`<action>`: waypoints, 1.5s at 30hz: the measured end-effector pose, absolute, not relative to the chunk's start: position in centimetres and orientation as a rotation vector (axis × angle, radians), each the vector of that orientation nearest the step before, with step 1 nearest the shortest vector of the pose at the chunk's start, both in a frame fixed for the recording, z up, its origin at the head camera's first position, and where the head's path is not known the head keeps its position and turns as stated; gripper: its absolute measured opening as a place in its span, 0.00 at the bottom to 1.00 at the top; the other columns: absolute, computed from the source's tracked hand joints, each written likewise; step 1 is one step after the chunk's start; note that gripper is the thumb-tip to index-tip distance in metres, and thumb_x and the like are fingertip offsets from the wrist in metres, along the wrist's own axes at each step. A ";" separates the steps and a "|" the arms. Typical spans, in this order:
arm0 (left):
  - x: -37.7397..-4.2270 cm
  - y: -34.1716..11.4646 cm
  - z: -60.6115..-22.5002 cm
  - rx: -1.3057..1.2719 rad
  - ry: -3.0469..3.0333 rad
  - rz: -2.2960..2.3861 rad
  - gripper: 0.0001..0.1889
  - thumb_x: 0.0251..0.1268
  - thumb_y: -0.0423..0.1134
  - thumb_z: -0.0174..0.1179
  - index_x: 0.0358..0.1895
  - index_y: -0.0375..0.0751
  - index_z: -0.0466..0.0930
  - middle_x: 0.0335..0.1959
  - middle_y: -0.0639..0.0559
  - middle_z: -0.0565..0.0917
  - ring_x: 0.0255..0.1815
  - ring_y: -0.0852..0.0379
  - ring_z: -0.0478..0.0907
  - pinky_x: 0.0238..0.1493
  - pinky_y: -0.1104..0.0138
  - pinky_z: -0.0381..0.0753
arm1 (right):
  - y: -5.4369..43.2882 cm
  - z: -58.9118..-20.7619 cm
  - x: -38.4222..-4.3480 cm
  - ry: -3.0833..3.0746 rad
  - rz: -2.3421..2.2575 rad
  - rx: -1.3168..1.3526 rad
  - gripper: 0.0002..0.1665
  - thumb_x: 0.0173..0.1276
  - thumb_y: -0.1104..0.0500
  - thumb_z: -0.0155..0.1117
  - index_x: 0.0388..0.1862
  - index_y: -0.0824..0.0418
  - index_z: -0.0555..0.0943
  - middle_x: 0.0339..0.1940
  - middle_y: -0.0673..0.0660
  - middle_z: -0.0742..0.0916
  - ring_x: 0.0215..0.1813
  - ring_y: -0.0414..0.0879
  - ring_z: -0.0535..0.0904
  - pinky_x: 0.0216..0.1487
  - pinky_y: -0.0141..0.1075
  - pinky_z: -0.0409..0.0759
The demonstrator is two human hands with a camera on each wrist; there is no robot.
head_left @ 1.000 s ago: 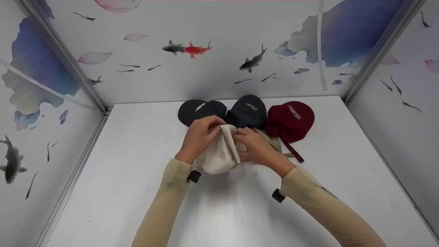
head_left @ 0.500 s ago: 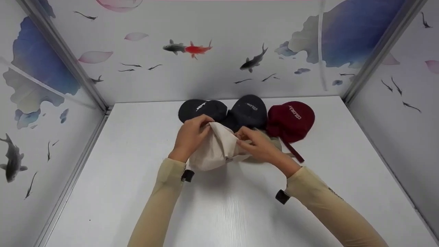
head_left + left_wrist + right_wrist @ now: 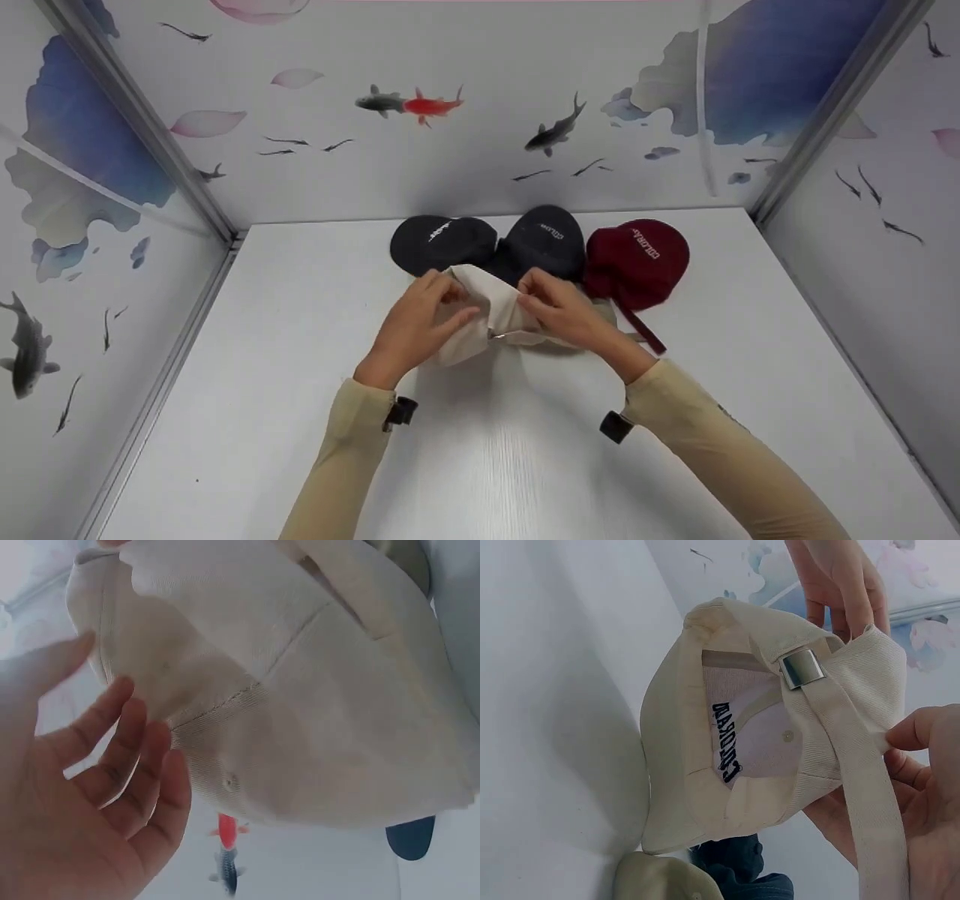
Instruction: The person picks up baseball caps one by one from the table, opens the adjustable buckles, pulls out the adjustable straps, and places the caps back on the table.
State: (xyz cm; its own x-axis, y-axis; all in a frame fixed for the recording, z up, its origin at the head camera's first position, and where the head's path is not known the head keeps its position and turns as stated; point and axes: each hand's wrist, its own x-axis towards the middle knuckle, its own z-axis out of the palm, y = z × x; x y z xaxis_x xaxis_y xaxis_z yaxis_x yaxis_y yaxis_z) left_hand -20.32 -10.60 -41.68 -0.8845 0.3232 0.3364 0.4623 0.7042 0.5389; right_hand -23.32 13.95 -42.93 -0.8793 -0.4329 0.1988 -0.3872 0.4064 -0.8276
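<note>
A cream baseball cap is held up above the table in the head view. My right hand pinches its edge between thumb and fingers. My left hand is at the cap's left side, thumb spread away from relaxed fingers. In the left wrist view, the fingers of my left hand are beside the cap's crown without gripping it; whether they touch it I cannot tell. The right wrist view shows the cap's inside with dark lettering, a metal buckle and a hanging strap.
Along the back of the white table lie a black cap, a dark navy cap and a dark red cap with its strap sticking out. A khaki cap is partly hidden behind my right hand. Printed panels enclose the table.
My left hand has let go of the cream cap's edge and spread its thumb, moving slightly left and nearer. The cap has turned, bringing its buckle into view. The right hand keeps its pinch.
</note>
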 end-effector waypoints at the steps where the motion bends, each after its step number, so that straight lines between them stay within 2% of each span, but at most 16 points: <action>1: -20.2 -10.6 -41.9 -0.678 -2.728 -0.970 0.19 0.62 0.53 0.68 0.46 0.43 0.78 0.47 0.51 0.78 0.48 0.55 0.75 0.54 0.60 0.79 | 14.0 -42.9 -23.3 2.594 -1.509 -0.747 0.05 0.74 0.63 0.57 0.40 0.66 0.74 0.21 0.49 0.74 0.23 0.34 0.70 0.26 0.26 0.69; 4: -20.1 -10.6 -42.8 -0.790 -2.807 -0.964 0.26 0.56 0.58 0.70 0.49 0.44 0.78 0.51 0.51 0.76 0.53 0.55 0.73 0.58 0.59 0.78 | 14.0 -43.0 -23.4 2.588 -1.510 -0.725 0.06 0.74 0.65 0.56 0.41 0.69 0.74 0.21 0.48 0.73 0.22 0.35 0.69 0.25 0.25 0.67; 6: -20.1 -10.6 -43.3 -0.847 -2.820 -0.930 0.26 0.55 0.56 0.72 0.50 0.43 0.77 0.52 0.50 0.75 0.54 0.53 0.71 0.58 0.58 0.77 | 14.1 -43.0 -23.4 2.586 -1.501 -0.717 0.06 0.75 0.66 0.55 0.41 0.71 0.73 0.20 0.49 0.72 0.21 0.35 0.69 0.25 0.25 0.67; 12: -20.3 -10.3 -43.8 -0.914 -2.728 -0.922 0.14 0.63 0.47 0.69 0.44 0.43 0.79 0.48 0.48 0.74 0.52 0.51 0.70 0.55 0.57 0.76 | 14.5 -43.0 -23.2 2.526 -1.569 -0.670 0.06 0.76 0.65 0.53 0.43 0.70 0.71 0.22 0.49 0.72 0.23 0.37 0.68 0.26 0.26 0.66; 15: -20.5 -10.0 -43.6 -0.921 -2.674 -0.990 0.10 0.64 0.43 0.68 0.40 0.43 0.79 0.50 0.48 0.74 0.52 0.52 0.70 0.53 0.58 0.76 | 14.9 -43.1 -23.1 2.517 -1.604 -0.671 0.07 0.77 0.63 0.55 0.44 0.68 0.72 0.25 0.50 0.73 0.27 0.39 0.69 0.28 0.27 0.67; 17: -20.6 -9.8 -43.4 -0.926 -2.641 -1.054 0.09 0.65 0.41 0.67 0.39 0.42 0.78 0.54 0.48 0.74 0.53 0.53 0.72 0.53 0.59 0.77 | 15.0 -43.2 -22.9 2.520 -1.611 -0.717 0.09 0.77 0.61 0.56 0.48 0.66 0.72 0.32 0.54 0.79 0.34 0.40 0.76 0.33 0.27 0.73; 20: -20.7 -9.5 -43.1 -0.923 -2.597 -1.133 0.08 0.66 0.39 0.66 0.38 0.42 0.77 0.60 0.48 0.74 0.59 0.53 0.74 0.56 0.59 0.79 | 15.2 -43.2 -22.3 2.476 -1.602 -0.826 0.22 0.74 0.58 0.61 0.61 0.63 0.67 0.52 0.59 0.83 0.50 0.48 0.83 0.46 0.34 0.82; 22: -20.8 -9.2 -43.0 -0.917 -2.574 -1.161 0.08 0.66 0.39 0.66 0.37 0.42 0.77 0.62 0.49 0.75 0.63 0.53 0.74 0.59 0.58 0.79 | 15.2 -43.2 -21.9 2.473 -1.547 -0.916 0.37 0.71 0.56 0.66 0.72 0.59 0.60 0.66 0.60 0.77 0.61 0.53 0.81 0.54 0.41 0.84; 24: -20.9 -9.0 -42.8 -0.914 -2.555 -1.153 0.08 0.67 0.39 0.65 0.37 0.41 0.77 0.62 0.50 0.77 0.64 0.53 0.74 0.61 0.58 0.79 | 15.1 -43.1 -21.6 2.502 -1.458 -0.998 0.50 0.67 0.54 0.70 0.79 0.53 0.52 0.72 0.60 0.72 0.63 0.55 0.79 0.56 0.44 0.84; 27: -21.0 -8.6 -42.6 -0.905 -2.538 -1.131 0.07 0.69 0.39 0.64 0.40 0.40 0.78 0.59 0.49 0.79 0.57 0.54 0.78 0.56 0.60 0.81 | 15.0 -43.1 -21.4 2.598 -1.313 -1.079 0.55 0.65 0.54 0.73 0.82 0.50 0.49 0.72 0.57 0.71 0.59 0.52 0.78 0.50 0.41 0.82; 30: -20.9 -8.4 -42.6 -0.877 -2.542 -1.113 0.07 0.70 0.40 0.62 0.43 0.41 0.77 0.50 0.50 0.82 0.45 0.58 0.79 0.47 0.64 0.82 | 15.1 -43.2 -21.3 2.683 -1.208 -1.080 0.50 0.68 0.57 0.70 0.81 0.51 0.52 0.65 0.56 0.76 0.49 0.48 0.76 0.42 0.37 0.77; 33: -20.8 -8.3 -42.7 -0.829 -2.576 -1.113 0.08 0.71 0.42 0.61 0.44 0.42 0.76 0.41 0.51 0.83 0.36 0.59 0.74 0.40 0.65 0.77 | 15.2 -43.4 -21.2 2.741 -1.175 -1.074 0.47 0.69 0.61 0.67 0.80 0.50 0.54 0.59 0.57 0.80 0.47 0.46 0.78 0.44 0.36 0.79; 35: -20.7 -8.4 -42.8 -0.793 -2.603 -1.107 0.09 0.72 0.44 0.60 0.44 0.42 0.76 0.37 0.52 0.83 0.34 0.59 0.75 0.39 0.64 0.77 | 15.3 -43.7 -21.2 2.794 -1.153 -1.104 0.46 0.69 0.62 0.66 0.80 0.51 0.54 0.55 0.58 0.82 0.45 0.47 0.81 0.44 0.37 0.83; 37: -20.7 -8.5 -42.8 -0.763 -2.625 -1.108 0.09 0.72 0.45 0.59 0.44 0.43 0.76 0.36 0.52 0.84 0.34 0.59 0.76 0.39 0.62 0.78 | 15.2 -43.8 -21.2 2.829 -1.152 -1.139 0.45 0.70 0.62 0.66 0.80 0.50 0.54 0.57 0.59 0.82 0.49 0.49 0.83 0.49 0.40 0.86; 42: -20.9 -8.9 -42.5 -0.765 -2.622 -1.165 0.10 0.73 0.46 0.57 0.44 0.43 0.74 0.35 0.52 0.83 0.34 0.59 0.76 0.41 0.61 0.78 | 15.1 -43.7 -21.4 2.879 -1.130 -1.197 0.41 0.71 0.61 0.65 0.78 0.48 0.61 0.59 0.57 0.83 0.52 0.48 0.82 0.50 0.42 0.86; 45: -21.1 -8.8 -42.2 -0.804 -2.609 -1.241 0.10 0.74 0.45 0.56 0.44 0.42 0.74 0.35 0.51 0.82 0.34 0.60 0.75 0.42 0.63 0.76 | 15.4 -43.5 -21.6 2.866 -1.159 -1.221 0.38 0.70 0.62 0.65 0.76 0.51 0.65 0.55 0.58 0.84 0.51 0.48 0.82 0.50 0.42 0.86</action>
